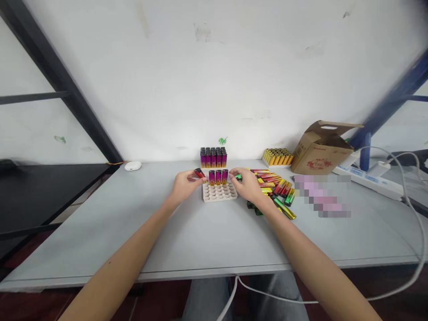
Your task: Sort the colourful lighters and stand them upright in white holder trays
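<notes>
At the tray (220, 194), left fingers (198, 182) grasp a tilted lighter (199, 173), seemingly for slotting, needing uprighting next; right fingers (236, 171): cannot tell.

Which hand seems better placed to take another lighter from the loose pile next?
The right hand, probably: it is beside the loose pile of lighters, while the left hand grips a lighter by the pale tray.

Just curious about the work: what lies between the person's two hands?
In the head view, three upright purple lighters stand in the pale tray between the left hand, holding a red lighter, and the right hand.
</notes>
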Demonstrator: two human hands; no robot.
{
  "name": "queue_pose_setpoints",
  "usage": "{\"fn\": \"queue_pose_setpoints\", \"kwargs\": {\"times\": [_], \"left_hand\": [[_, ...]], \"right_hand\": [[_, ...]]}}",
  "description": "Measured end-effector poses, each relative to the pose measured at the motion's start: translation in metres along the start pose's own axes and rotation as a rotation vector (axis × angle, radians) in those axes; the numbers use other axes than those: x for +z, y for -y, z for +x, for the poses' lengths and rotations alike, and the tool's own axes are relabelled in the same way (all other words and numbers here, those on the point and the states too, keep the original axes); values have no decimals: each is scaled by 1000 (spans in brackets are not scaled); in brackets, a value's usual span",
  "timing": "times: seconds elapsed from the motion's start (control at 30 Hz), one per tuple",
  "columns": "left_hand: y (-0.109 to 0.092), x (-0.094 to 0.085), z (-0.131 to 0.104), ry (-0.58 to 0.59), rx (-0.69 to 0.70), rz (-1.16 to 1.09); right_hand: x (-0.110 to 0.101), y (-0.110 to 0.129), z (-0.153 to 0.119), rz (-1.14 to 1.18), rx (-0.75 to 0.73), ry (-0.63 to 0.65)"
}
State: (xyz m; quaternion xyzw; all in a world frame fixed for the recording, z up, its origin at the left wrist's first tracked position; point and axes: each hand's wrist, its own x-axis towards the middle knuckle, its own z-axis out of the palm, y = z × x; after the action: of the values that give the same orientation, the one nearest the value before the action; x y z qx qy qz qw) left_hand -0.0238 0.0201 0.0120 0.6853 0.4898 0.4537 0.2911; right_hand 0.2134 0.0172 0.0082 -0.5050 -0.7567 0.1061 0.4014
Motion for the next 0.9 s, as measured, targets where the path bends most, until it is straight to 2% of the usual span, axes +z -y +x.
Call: {"fn": "queue_pose_setpoints", "kwargs": {"times": [0.23, 0.4, 0.57, 0.77, 0.9], "left_hand": [[10, 8, 0, 34, -3, 48], [13, 12, 1, 36, 7, 88], [15, 9, 2, 65, 11, 117], [23, -2, 7, 139, 33, 76], [21, -8, 8, 165, 36, 99]], "right_hand": [[0, 4, -5, -239, -51, 255], [-1, -2, -8, -261, -192, 433], [2, -5, -9, -278, -228, 446], [13, 1, -13, -228, -258, 429], [13, 4, -14, -242, -256, 428]]}}
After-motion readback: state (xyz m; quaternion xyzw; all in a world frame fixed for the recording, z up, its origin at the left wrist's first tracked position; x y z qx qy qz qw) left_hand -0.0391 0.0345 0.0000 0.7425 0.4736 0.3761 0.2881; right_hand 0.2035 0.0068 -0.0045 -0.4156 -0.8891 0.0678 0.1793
